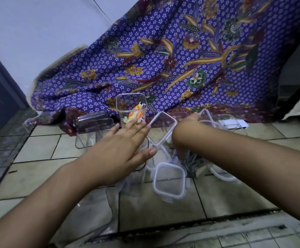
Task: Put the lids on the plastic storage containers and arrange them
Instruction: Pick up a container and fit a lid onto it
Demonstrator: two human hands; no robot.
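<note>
With left hand (120, 149) spread flat, holding nothing, beside tilted lid (162, 128); right hand (190, 122) grip hidden, cannot tell. Could tip far tall container (131, 108).

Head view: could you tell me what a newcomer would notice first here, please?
The purple floral cloth draped across the back dominates. Below it, on the tiled floor, clear containers and lids lie scattered: an upright lidless container holding colourful packets stands at centre. The left hand is spread flat in front of it, beside a tilted square lid.
</note>
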